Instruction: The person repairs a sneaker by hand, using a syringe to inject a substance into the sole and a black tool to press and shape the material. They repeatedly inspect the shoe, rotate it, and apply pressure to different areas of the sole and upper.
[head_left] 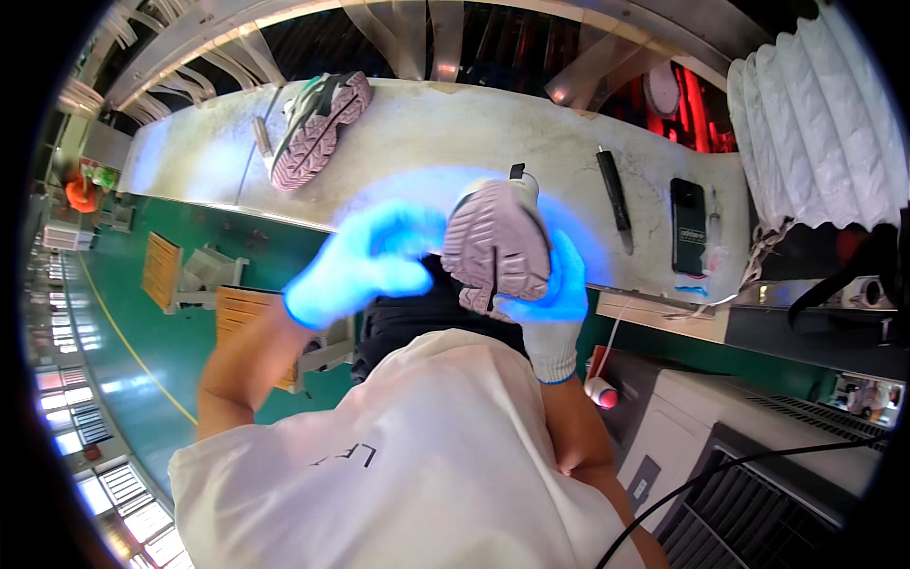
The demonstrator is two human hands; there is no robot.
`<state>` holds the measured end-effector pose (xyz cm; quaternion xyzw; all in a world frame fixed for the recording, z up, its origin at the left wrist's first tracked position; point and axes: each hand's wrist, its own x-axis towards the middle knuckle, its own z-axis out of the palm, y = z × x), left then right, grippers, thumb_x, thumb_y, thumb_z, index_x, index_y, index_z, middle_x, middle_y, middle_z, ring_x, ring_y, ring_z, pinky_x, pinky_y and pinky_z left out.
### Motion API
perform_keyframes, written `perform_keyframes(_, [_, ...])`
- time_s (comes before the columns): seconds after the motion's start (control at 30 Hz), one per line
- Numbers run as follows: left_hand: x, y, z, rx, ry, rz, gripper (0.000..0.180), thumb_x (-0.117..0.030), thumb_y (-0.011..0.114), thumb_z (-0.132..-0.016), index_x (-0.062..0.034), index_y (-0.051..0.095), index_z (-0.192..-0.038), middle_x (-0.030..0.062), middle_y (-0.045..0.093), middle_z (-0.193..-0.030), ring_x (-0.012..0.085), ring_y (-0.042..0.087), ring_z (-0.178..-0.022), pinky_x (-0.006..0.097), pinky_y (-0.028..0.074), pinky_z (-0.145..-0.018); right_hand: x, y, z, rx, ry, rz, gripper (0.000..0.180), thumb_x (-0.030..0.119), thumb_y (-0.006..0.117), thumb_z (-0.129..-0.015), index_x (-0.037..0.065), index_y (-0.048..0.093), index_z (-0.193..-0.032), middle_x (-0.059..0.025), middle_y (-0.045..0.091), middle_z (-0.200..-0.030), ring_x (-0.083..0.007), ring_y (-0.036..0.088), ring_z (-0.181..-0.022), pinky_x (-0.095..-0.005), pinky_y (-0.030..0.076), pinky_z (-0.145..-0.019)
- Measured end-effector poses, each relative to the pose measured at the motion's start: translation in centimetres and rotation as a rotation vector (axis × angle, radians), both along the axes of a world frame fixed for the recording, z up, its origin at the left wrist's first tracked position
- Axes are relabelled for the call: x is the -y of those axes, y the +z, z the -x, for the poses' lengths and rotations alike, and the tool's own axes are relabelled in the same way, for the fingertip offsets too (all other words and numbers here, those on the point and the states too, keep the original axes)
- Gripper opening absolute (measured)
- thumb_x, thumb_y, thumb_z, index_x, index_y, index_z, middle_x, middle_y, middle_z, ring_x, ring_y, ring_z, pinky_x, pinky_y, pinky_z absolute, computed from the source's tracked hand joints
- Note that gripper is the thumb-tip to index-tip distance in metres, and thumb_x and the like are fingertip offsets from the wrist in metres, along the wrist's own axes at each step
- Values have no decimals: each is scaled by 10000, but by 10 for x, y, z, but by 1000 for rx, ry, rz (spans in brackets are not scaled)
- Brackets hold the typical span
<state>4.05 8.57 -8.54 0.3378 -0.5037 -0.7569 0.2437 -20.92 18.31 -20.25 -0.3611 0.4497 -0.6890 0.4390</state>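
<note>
A sneaker (495,242) with a mauve-grey treaded sole hangs in front of me, sole facing up toward me. My right hand (559,289), in a white knit glove lit blue, grips it from the right side. To its left, my left hand (365,261) is gloved too, its thumb and fingers apart in a curve with nothing between them. The left fingertips come close to the shoe's edge and are slightly blurred; whether they touch it I cannot tell. A second sneaker (318,133) lies on its side on the worn pale bench (417,128), pinkish sole turned toward me.
On the bench's right lie a black pen-like tool (614,199) and a black phone (688,228). A white ribbed hose (815,123) hangs at the far right. Red-glowing heaters (697,109) sit behind clear strips. Below right stands a grey machine (701,417); wooden-topped stools (163,270) stand left.
</note>
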Motion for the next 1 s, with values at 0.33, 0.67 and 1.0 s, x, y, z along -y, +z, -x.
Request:
perform_keyframes(0.33, [-69,-67,72,-109,240,17,788,3,953,-828,63,570,-1513,119,746,-1367,166,713,-1217,364,596,-1077,-26,32,-1,-177,42,-318,980,-66,927,-830,-48,405,-1660,-199,605,-1535,-305,618,-1423,-424,553,-1179])
perform_keyframes(0.67, [-54,-79,50,217,83,259,680,-333,1065,-698,9,686,-1148,191,780,-1109,249,786,-990,405,632,-889,12,150,-7,-633,186,-77,769,264,954,-718,-42,675,-1366,-233,743,-1345,-400,697,-1311,-530,516,-1192])
perform_keyframes(1.0, [-44,-41,-3,-116,383,629,439,-195,1002,-701,-72,641,-918,125,600,-842,350,619,-717,428,511,-619,29,127,-62,-1050,223,327,708,425,920,-909,-77,682,-1349,-285,775,-1236,-437,771,-1167,-573,586,-1040])
